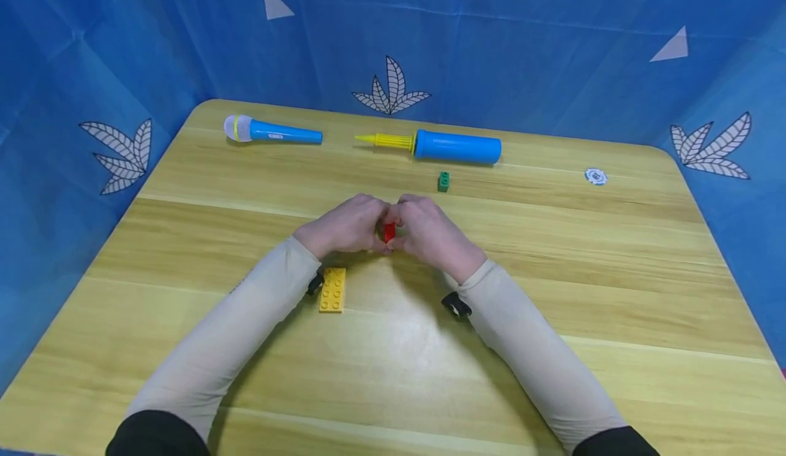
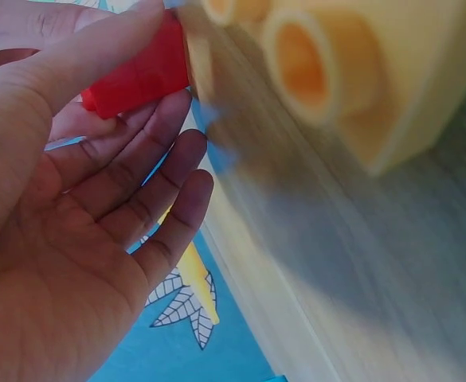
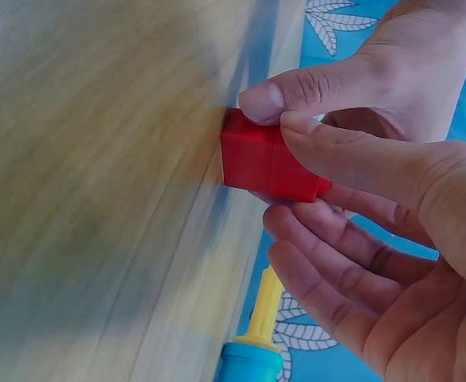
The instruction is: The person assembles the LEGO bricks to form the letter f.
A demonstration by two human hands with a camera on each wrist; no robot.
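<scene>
On the near side of the left hand [image 1: 348,225] lies a yellow, rectangular studded plastic plate [image 1: 332,291]. That hand pinches a red, box-shaped plastic block [image 1: 389,232], as does the right hand [image 1: 431,232] opposite. Beyond the right hand is a small green plastic brick [image 1: 443,182].
</scene>
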